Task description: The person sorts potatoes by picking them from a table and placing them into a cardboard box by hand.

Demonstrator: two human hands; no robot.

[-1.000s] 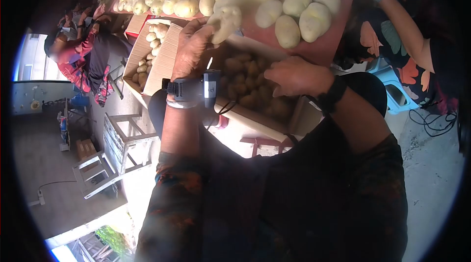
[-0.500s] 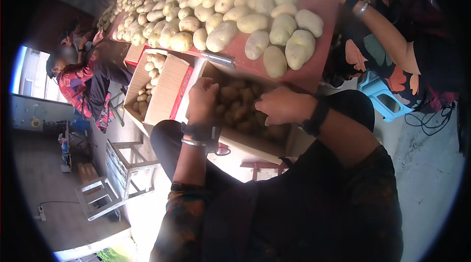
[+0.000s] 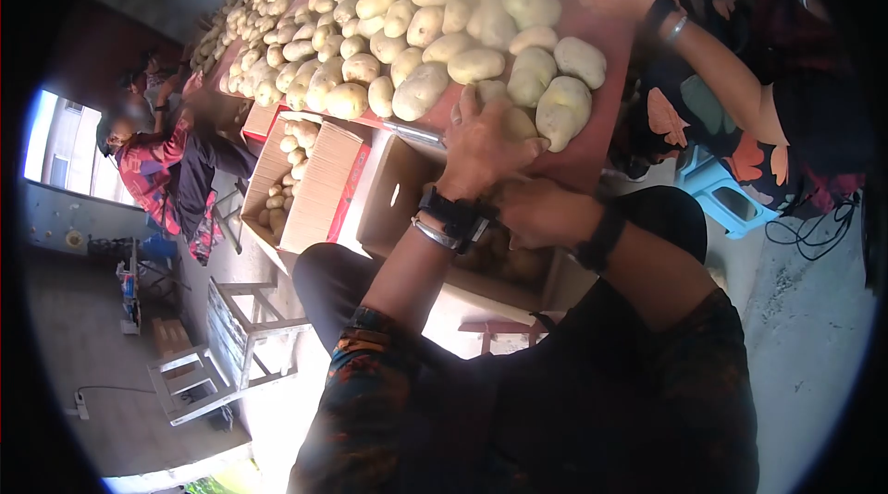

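My left hand [image 3: 486,147] reaches over the front edge of the red table [image 3: 592,161], its fingers spread and touching the nearest potatoes. One pale potato [image 3: 523,124] lies partly under it, between the fingers and thumb. Just below and to the right is my right hand [image 3: 546,214], fingers curled together above the open cardboard box [image 3: 388,189]. Whatever it may hold is hidden. Small potatoes [image 3: 513,263] lie in the box, partly covered by my hands. Many larger potatoes [image 3: 421,92] cover the table.
A second cardboard box [image 3: 319,184] with small potatoes stands to the left. A co-worker's arm [image 3: 717,59] reaches over the table at the right, near a blue stool [image 3: 726,193]. Another person [image 3: 153,156] sits far left, beyond a wooden stool [image 3: 231,337].
My left hand has moved from above the box up and right onto the potatoes at the table edge. Earlier, it was near a potato on the left. My right hand stays over the box.
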